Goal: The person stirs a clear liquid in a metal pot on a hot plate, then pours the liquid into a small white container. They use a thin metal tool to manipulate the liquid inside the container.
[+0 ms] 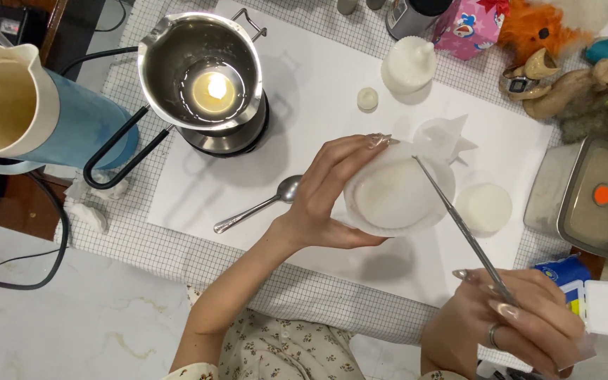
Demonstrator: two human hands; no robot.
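From the head camera, the left hand (332, 200) cups a round white silicone mould (397, 195) from its left side, fingers curled around the rim and thumb underneath, holding it just above the white paper sheet (304, 105) that covers the gridded mat (177, 253). The right hand (522, 320) is closed in a pinch around a long thin metal pick (459, 222), whose tip reaches the top edge of the mould. The mould's filling looks pale and set, so the pouring seems done and the work with the pick at the rim appears under way, the piece not yet out. A finished white wax disc (485, 207) lies just beside the mould, with a small one (367, 98) and a domed white piece (408, 65) further back. The steel melting pot (202, 70) on its heater holds only a little yellowish liquid, and a spoon (258, 205) lies near the left wrist.
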